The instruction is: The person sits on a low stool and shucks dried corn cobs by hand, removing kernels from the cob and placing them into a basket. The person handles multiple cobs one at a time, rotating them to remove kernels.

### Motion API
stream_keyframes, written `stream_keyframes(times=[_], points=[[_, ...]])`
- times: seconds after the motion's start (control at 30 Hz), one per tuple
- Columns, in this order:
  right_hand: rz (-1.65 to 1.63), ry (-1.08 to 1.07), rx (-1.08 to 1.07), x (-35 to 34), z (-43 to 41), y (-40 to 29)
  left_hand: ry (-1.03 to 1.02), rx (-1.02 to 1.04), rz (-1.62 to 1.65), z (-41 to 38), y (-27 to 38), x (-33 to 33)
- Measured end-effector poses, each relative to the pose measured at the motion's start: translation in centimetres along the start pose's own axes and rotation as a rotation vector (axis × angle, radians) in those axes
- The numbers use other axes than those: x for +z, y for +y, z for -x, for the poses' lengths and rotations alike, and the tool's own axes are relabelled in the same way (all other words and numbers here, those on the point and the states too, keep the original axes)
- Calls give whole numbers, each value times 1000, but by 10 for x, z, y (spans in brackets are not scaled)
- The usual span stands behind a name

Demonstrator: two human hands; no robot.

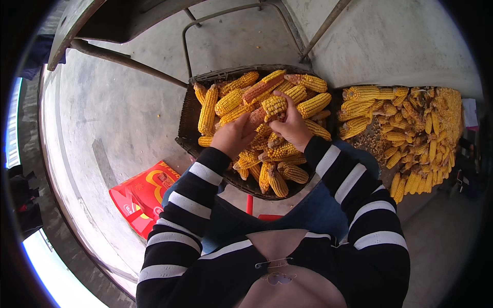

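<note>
Above a dark woven basket (186,117) heaped with yellow ears of corn, both hands meet at a partly shelled ear (257,117). My left hand (232,135) grips its bare, reddish end. At the other end, which still carries large yellow kernels, my right hand (291,126) has its thumb and fingers closed around the ear. Several whole ears (208,109) lie around the hands inside the basket. Another ear (265,87) with a bare reddish strip along its side rests near the far rim. The undersides of the fingers are partly hidden.
To the right, more ears (400,127) and loose kernels (369,142) lie beside the wall (396,42). A red printed bag (148,196) sits on the concrete floor (104,104) at left. Wooden furniture with a metal-tube frame (225,12) stands beyond the basket.
</note>
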State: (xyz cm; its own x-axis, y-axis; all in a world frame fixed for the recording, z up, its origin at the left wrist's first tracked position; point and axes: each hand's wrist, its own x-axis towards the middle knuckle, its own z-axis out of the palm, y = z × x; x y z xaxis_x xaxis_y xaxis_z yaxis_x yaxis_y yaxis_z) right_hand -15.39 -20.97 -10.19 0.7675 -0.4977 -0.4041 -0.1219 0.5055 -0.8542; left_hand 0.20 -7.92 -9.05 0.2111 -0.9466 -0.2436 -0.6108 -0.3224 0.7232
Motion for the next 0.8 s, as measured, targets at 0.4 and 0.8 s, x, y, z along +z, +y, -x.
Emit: stream_keyframes(times=[0.4, 0.8], points=[[75, 63, -161, 3, -3, 12, -15, 8, -14, 2, 4, 7], [-476, -345, 365, -4, 5, -17, -24, 122, 44, 1, 7, -10]])
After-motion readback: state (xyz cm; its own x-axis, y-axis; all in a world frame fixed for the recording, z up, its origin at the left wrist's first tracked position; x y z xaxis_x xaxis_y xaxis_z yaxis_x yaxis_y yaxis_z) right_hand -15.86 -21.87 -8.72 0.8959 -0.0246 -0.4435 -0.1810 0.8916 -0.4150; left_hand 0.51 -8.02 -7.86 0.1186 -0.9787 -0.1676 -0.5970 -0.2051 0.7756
